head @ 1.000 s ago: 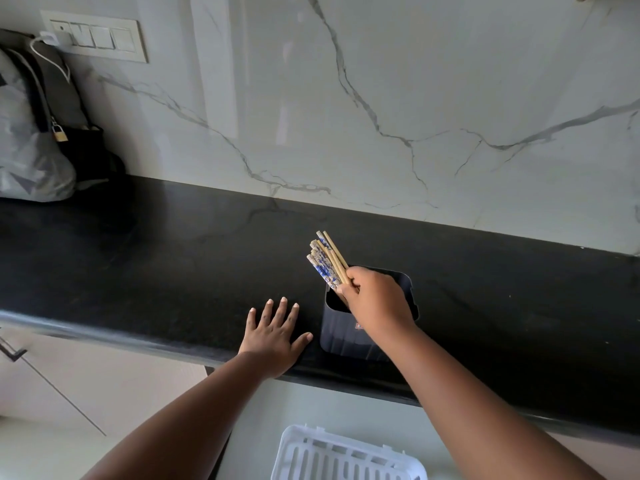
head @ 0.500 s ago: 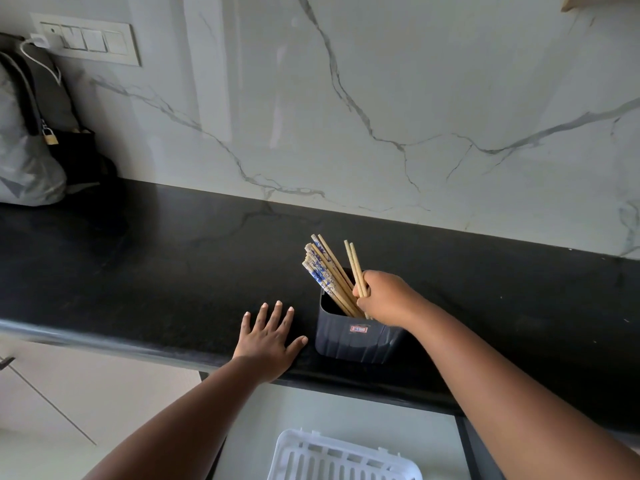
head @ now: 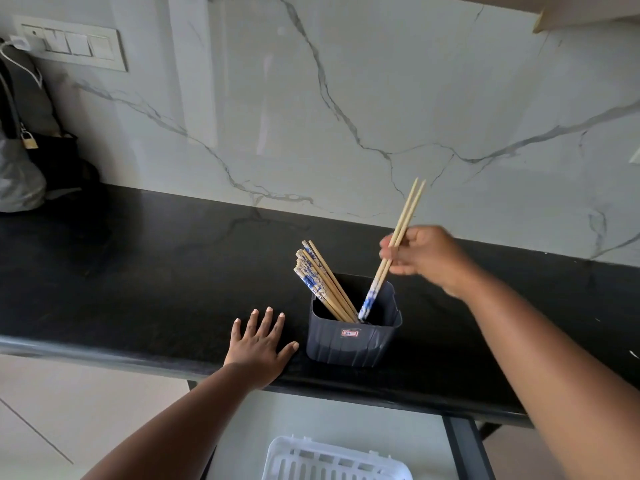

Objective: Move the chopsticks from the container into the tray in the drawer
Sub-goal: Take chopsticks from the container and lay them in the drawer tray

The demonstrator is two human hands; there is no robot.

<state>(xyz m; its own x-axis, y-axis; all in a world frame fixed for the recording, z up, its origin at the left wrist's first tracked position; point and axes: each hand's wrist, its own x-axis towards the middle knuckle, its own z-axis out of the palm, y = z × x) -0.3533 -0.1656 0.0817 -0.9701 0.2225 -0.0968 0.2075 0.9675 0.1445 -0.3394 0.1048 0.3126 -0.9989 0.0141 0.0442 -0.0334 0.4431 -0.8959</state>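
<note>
Her right hand (head: 420,254) pinches a pair of pale wooden chopsticks with blue-patterned ends (head: 391,251), their lower ends still inside the dark grey ribbed plastic container (head: 349,344). The left hand (head: 259,344) lies flat, fingers spread, on the black stone counter (head: 138,258) just beside the container. The white slotted plastic tray (head: 332,460) sits below the counter edge.

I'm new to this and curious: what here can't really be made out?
- White tray: cut off by the head view's bottom edge.
- Lower ends of the chopsticks: hidden inside the container.
- Container label: too small to read.
- Bag: cut off at the left edge.
</note>
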